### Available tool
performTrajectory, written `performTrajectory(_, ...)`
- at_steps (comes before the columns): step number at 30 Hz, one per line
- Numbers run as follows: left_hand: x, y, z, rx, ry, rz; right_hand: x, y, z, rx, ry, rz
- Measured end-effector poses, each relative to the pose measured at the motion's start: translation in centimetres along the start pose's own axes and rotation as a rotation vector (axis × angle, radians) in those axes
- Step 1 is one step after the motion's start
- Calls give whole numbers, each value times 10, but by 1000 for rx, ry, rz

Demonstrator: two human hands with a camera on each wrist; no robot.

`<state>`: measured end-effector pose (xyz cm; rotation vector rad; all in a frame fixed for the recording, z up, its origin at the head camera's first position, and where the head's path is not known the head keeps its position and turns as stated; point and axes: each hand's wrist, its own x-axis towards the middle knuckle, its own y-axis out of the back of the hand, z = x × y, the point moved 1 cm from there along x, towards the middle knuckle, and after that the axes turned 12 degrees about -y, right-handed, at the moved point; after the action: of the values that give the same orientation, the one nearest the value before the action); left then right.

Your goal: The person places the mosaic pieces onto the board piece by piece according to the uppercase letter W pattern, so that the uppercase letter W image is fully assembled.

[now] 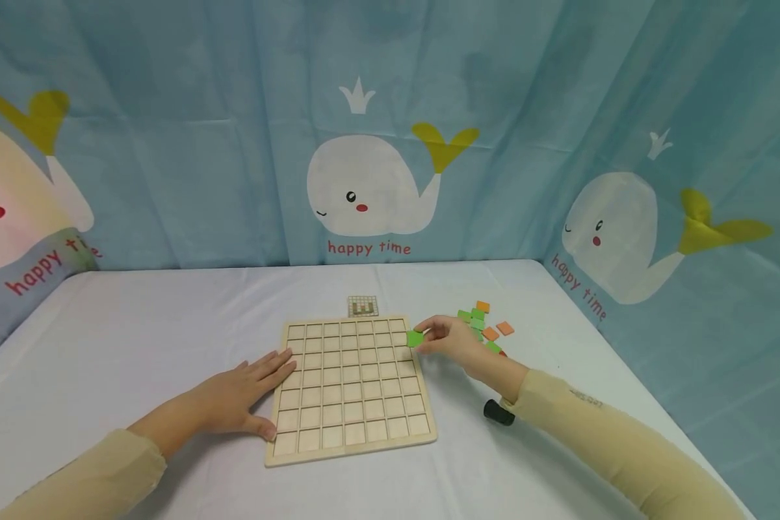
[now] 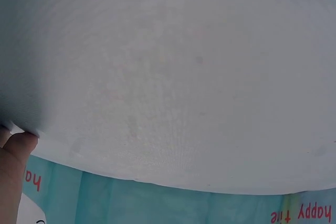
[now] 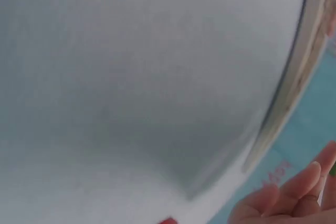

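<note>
1 wooden grid board (image 1: 332, 415), 7 columns of cells, flat on white tabletop (image 1: 169, 318). 2 hands. Left hand (image 1: 243, 393) spread, fingertips and thumb on board's left edge. Right hand (image 1: 448, 339) pinches 1 green tile (image 1: 414, 339) at board's right edge, near far right corner; cannot tell if tile touches board. Loose pieces on tabletop, right of board beyond right hand: 3 orange tiles (image 1: 505, 328), at least 5 loose green tiles (image 1: 464, 315), some partly covered, 1 red piece (image 1: 503, 354) mostly hidden. 1 patterned card (image 1: 362, 306) just past board's far edge. 1 black cylinder (image 1: 498, 412) on its side by right sleeve (image 1: 598, 426). 3 whales (image 1: 364, 184) on blue curtain (image 1: 221, 195).

Only head view gives grid cells, card, cylinder and orange tiles. Left wrist view: mostly tabletop, part of left hand at left edge, upside-down lettering (image 2: 315, 212). Right wrist view: board's side edge up close, right hand in lower corner with green sliver, red bit at bottom.
</note>
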<state>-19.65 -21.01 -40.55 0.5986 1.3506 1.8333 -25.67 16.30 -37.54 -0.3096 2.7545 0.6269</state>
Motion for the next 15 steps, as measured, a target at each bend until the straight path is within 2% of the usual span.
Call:
performTrajectory(10,-1,1,2,8,2,2,9,-16,-3,-52,-34,-32)
performTrajectory(15,0,1,1,3,3,-1,11,-23,-7,-73,-20,-63)
